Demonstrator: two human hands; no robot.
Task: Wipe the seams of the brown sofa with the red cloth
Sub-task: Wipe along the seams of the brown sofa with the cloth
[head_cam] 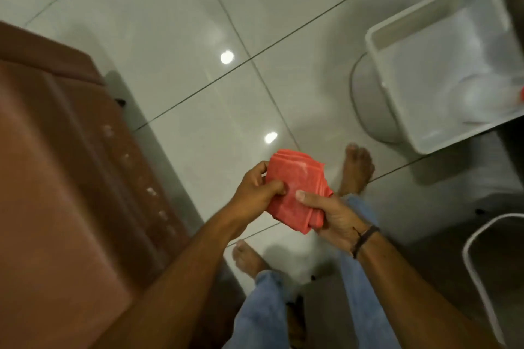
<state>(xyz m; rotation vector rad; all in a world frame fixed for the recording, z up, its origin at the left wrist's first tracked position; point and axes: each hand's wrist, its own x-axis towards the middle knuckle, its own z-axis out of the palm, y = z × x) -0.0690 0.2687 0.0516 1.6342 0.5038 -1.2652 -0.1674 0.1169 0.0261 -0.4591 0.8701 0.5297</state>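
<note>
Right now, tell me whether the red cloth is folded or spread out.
Folded. The red cloth is a compact pad with stacked layered edges along its top, held between both hands.

One red cloth [295, 193], one brown sofa [62, 178], two white tubs [442, 65], two hands [255, 193], two bare feet [357, 170].

Both bare forearms reach forward and meet in front of the body. The left hand [256, 193] curls with its thumb pressed down and fingers tucked under. The right hand [326, 214] faces it, thumb on top, fingers closed beneath, a dark band round its wrist
</note>
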